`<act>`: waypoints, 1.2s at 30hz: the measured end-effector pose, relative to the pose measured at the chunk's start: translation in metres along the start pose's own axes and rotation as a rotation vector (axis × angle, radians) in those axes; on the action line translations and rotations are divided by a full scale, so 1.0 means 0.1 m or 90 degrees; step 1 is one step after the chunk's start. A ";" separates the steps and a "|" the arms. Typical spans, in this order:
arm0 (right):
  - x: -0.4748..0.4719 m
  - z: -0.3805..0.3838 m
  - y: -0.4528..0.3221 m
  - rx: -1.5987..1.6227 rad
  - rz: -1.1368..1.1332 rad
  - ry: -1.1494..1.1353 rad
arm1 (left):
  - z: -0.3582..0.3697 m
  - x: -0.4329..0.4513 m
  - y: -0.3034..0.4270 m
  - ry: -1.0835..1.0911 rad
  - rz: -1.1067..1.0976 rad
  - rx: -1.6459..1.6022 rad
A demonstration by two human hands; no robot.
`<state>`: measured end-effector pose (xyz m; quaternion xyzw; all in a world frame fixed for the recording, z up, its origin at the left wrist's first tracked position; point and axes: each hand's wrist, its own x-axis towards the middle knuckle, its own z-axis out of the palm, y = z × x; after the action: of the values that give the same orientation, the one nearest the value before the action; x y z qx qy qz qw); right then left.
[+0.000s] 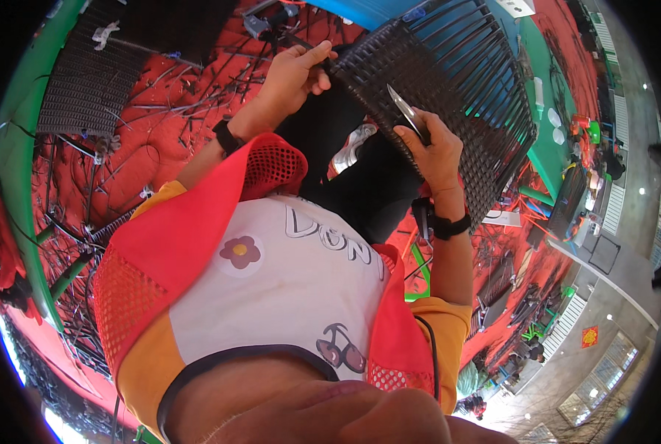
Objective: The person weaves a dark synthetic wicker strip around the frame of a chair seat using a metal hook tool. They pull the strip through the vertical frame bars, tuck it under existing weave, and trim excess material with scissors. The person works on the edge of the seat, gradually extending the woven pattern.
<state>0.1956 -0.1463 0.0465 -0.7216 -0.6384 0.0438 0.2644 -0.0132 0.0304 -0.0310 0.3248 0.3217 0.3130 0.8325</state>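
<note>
A dark brown woven synthetic-rattan furniture piece (397,61) lies tilted across my lap, its weave dense near me and open strands running at the far side. My left hand (302,72) is at the near-left corner of the piece, thumb and fingers pinched around a dark strand; the fingertips are partly hidden. My right hand (436,144) grips a pointed metal cutting tool (405,108) with a slightly curved blade, its tip towards the weave. The tool's handle is mostly hidden in my palm. Black trousers (358,183) and a silvery shoe (353,147) show below the piece.
Cut strands litter the red floor covering (141,150). Another dark woven piece (86,83) stands at upper left beside a green edge (22,144). A power tool (261,25) lies at the top. Right of the work are a green table (549,100) and more woven pieces (494,283).
</note>
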 end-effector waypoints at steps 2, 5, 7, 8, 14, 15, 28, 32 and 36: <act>-0.02 -0.02 0.01 0.026 0.035 0.003 | -0.04 0.07 0.04 -0.038 -0.041 -0.056; -0.10 -0.10 0.01 0.068 0.115 0.008 | -0.04 0.03 0.05 -0.003 -0.074 -0.104; -0.17 -0.17 0.01 0.084 0.161 0.040 | -0.02 -0.08 0.04 0.025 -0.092 -0.103; -0.21 -0.20 0.00 0.091 0.159 0.076 | 0.00 -0.14 0.02 0.000 -0.050 -0.034; -0.67 -0.27 -0.19 0.220 0.243 0.292 | 0.19 -0.17 0.01 -0.023 0.122 0.327; -0.78 -0.25 -0.22 0.238 0.258 0.320 | 0.21 -0.14 0.01 0.001 0.101 0.322; -2.15 0.29 -0.06 0.387 0.477 0.610 | 0.16 -0.03 0.08 0.070 0.064 0.301; -2.36 0.15 0.17 0.487 0.568 0.814 | 0.10 0.05 0.06 0.050 0.100 0.316; -2.60 -0.15 0.47 0.325 0.679 0.882 | 0.07 0.11 0.04 0.075 0.106 0.320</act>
<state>0.1968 -0.3991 -0.0328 -0.7055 0.1111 -0.1428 0.6852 -0.0024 0.0385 -0.0282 0.5277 0.4093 0.3093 0.6770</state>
